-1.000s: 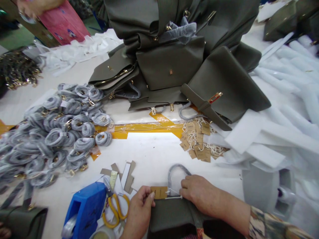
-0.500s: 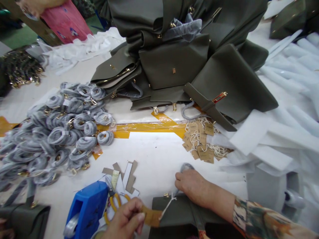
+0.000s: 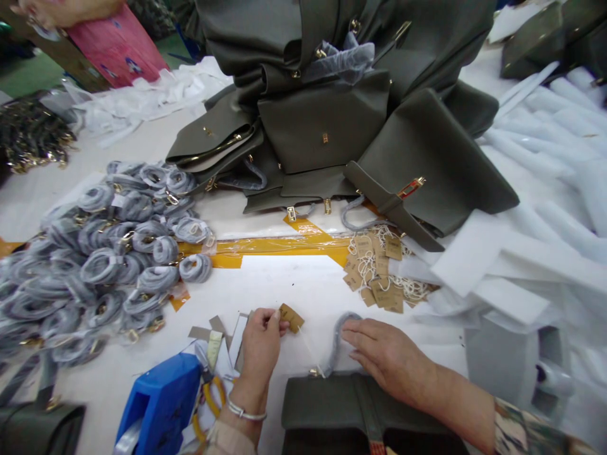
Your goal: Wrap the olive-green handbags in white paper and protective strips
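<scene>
A brown tag (image 3: 291, 318) is held above the near part of the surface (image 3: 279, 284), pinched between thumb and fingers of the left hand (image 3: 263, 344). Its white string (image 3: 306, 344) runs taut to the base of a grey-wrapped handle (image 3: 337, 344) on a dark olive bag (image 3: 322, 404) at the near edge. The right hand (image 3: 389, 354) has its fingers nearly straight against that handle; whether they grip it cannot be told.

Crowding the left wrist are yellow-handled scissors (image 3: 212, 398), partly covered by the forearm, paper offcuts (image 3: 237, 341) and a blue tape dispenser (image 3: 161, 398). Coiled grey straps (image 3: 159, 278) fill the left side, and another bag (image 3: 40, 430) sits at the near left corner. Beyond the hands, a heap of tags (image 3: 379, 272) lies before piled bags (image 3: 327, 120), which block the far edge. White foam sheets (image 3: 474, 253) cover the right side, reaching a grey dispenser (image 3: 502, 360). Past the far left corner stands a person in pink (image 3: 118, 47).
</scene>
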`<state>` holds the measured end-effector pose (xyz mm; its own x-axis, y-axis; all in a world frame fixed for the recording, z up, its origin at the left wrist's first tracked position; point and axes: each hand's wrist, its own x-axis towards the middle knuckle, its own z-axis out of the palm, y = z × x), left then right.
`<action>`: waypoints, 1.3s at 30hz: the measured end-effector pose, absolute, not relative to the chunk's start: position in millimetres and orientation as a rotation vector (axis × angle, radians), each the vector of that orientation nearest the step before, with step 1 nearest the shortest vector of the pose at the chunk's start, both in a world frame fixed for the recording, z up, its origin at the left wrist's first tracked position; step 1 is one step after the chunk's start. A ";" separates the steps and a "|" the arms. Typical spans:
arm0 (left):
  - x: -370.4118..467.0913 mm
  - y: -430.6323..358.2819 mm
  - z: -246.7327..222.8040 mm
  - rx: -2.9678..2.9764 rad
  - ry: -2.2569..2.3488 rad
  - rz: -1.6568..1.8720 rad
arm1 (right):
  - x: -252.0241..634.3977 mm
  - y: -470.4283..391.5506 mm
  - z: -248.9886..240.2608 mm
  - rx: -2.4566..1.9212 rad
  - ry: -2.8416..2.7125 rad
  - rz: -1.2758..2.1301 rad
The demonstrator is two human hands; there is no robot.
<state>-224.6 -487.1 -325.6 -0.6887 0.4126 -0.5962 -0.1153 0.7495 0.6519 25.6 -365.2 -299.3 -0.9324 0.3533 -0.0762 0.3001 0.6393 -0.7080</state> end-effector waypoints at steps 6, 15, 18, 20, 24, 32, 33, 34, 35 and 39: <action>-203.4 -512.8 -287.2 1.338 2.189 0.706 | 96.8 -361.1 -262.0 -0.640 -2.792 1.662; -149.9 -576.6 -302.0 1.953 1.694 0.283 | 103.8 -398.0 -299.2 -0.592 -2.994 1.388; -143.7 -594.9 -284.6 2.003 1.977 0.362 | 109.1 -397.7 -283.8 -0.619 -2.901 1.084; -139.1 -612.8 -272.2 2.044 1.988 0.504 | 123.9 -407.9 -269.0 -0.622 -2.790 0.847; -127.1 -641.4 -272.6 2.134 1.748 0.744 | 154.5 -449.4 -261.2 -0.481 -2.683 0.712; -103.0 -622.3 -285.9 1.866 1.627 0.097 | 153.7 -481.4 -316.5 -0.484 -3.079 0.969; -100.6 -618.8 -282.2 1.758 1.642 0.065 | 153.0 -480.8 -321.9 -0.545 -3.093 1.040; -98.5 -615.2 -278.0 1.665 1.663 0.046 | 152.6 -480.2 -326.0 -0.605 -3.096 1.095; -96.6 -611.4 -273.7 1.596 1.681 0.038 | 152.1 -479.6 -328.5 -0.648 -3.086 1.134; -91.8 -595.9 -260.7 1.471 1.716 0.010 | 148.8 -478.7 -320.4 -0.666 -3.055 1.222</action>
<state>-91.8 -595.9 -260.7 0.0570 0.8121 -0.5807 0.8051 0.3066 0.5078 148.8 -478.7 -320.4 -0.8992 0.2790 -0.3371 0.4346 0.6604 -0.6124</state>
